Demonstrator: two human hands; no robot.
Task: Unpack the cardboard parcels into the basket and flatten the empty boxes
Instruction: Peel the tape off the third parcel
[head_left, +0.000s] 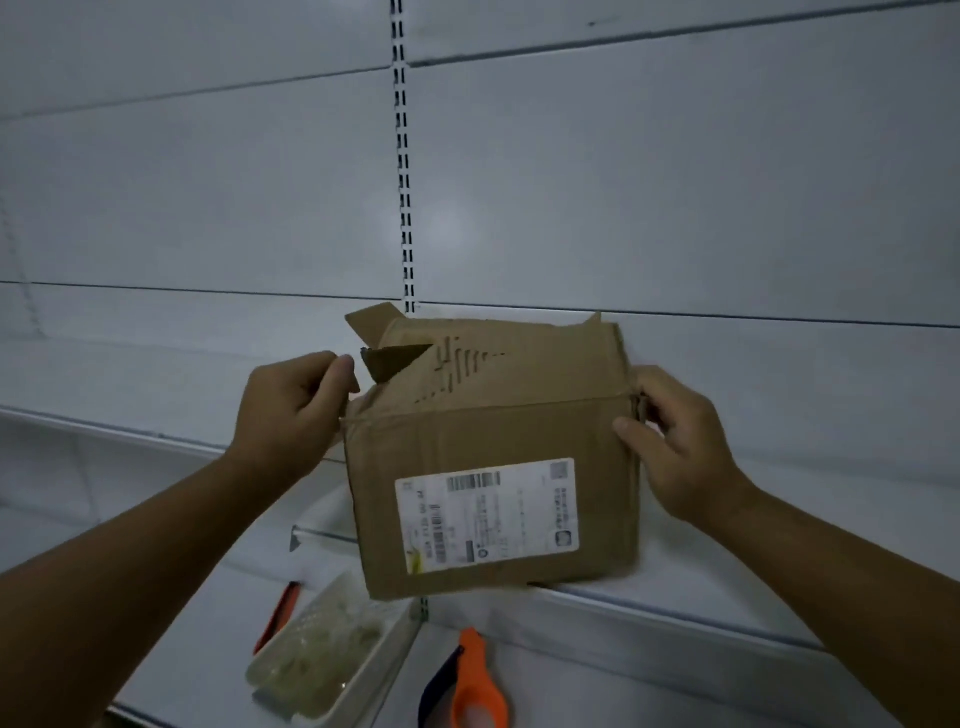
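I saw the left hand pinching a flap of the cardboard box at nine o'clock, the right hand curled round its three o'clock edge.

matt brown cardboard box showing creased, rough faces, smooth white paper label catching a slight sheen, white painted shelf panels looking smooth, orange plastic tool shining glossy, crinkled clear plastic bag glinting in a white tray

Head camera looks forward, close to shelving.
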